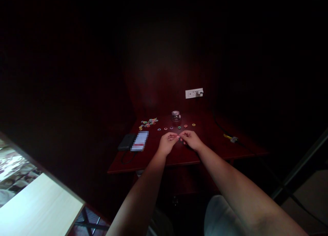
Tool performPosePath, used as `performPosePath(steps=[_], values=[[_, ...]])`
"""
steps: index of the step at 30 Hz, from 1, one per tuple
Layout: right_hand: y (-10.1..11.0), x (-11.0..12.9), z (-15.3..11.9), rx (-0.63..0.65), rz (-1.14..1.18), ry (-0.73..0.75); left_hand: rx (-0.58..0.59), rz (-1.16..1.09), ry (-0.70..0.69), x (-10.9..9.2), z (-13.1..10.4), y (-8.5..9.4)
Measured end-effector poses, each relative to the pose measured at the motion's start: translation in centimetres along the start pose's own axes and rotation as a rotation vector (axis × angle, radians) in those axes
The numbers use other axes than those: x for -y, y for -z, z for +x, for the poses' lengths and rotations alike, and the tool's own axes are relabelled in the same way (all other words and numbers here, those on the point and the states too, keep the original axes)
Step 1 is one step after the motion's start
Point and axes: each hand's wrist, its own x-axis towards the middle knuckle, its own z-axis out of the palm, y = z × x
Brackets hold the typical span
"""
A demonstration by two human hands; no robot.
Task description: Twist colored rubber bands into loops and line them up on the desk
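Over the front of the dark red table, my left hand point(167, 142) and my right hand point(190, 139) meet at the fingertips. Between them they pinch a small pinkish band point(178, 136), mostly covered by the fingers. Behind the hands lies a spaced row of small coloured rings, among them a blue ring point(159, 129), a green ring point(179, 127), a red ring point(185, 126) and a yellow ring point(193, 125). A loose pile of coloured rings point(151, 122) sits at the back left. Behind the row stands a clear jar point(176, 116) with a pinkish lid.
On the table's left are a black box-like device point(126, 142) and a phone point(139, 141) with a lit, blurred screen. A cable with a yellow part point(227, 136) lies on the right. A white wall socket point(194, 93) holds a plug.
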Motion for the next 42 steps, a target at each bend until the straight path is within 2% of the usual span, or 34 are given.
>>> performPosePath(steps=[8,16,42], values=[[-0.1,-0.1,0.1,0.001,0.002,0.011,-0.003,0.051,-0.034,-0.5,-0.2,-0.2],[-0.1,0.0,-0.1,0.046,-0.069,0.025,-0.044,0.106,-0.083,0.4,0.2,0.2],[-0.2,-0.3,0.2,0.029,-0.027,0.017,-0.056,0.113,-0.046,0.2,0.4,0.0]])
